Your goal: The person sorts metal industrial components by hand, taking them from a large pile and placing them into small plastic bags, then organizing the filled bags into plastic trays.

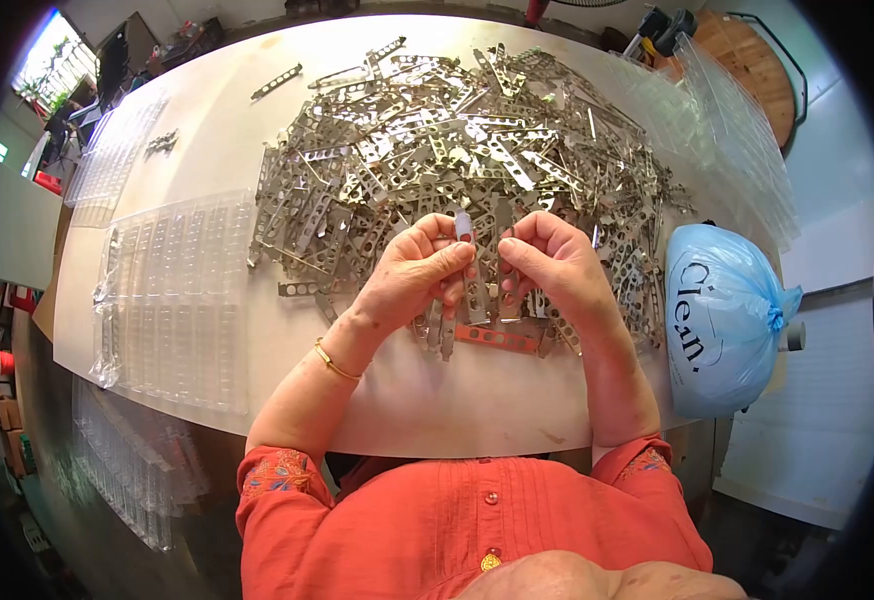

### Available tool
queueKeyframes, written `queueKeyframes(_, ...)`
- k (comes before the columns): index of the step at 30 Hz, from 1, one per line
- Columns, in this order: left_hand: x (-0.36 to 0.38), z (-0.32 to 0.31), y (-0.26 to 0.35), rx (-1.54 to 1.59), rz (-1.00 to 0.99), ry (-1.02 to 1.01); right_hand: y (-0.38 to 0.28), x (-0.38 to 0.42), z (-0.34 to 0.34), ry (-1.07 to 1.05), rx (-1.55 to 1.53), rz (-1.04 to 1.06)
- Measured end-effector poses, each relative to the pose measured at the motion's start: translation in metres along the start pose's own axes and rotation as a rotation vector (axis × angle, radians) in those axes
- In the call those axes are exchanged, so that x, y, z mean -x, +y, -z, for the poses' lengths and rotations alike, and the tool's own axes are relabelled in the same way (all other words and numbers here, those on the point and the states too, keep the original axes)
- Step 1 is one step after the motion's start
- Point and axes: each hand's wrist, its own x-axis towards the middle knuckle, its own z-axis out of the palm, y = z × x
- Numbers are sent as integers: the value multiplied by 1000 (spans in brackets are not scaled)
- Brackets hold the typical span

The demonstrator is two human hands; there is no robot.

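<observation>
One perforated metal strip (473, 288), pinched in the left hand (412, 268) before the heap (427, 140) at twelve o'clock, is best held lightly by its edges, while the right hand (554, 262), at three o'clock, pinches a second strip (511, 306).

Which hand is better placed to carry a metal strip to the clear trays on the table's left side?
Probably your left hand: it pinches a metal strip and is nearer those clear trays. Your right hand sits farther away and would likely need to reach past your left arm.
</observation>
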Motion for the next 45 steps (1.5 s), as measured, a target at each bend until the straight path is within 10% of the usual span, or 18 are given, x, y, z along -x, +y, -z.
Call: queueKeyframes(45,-1,4,-6,-72,35,7,12,-2,-9,-36,79,-3)
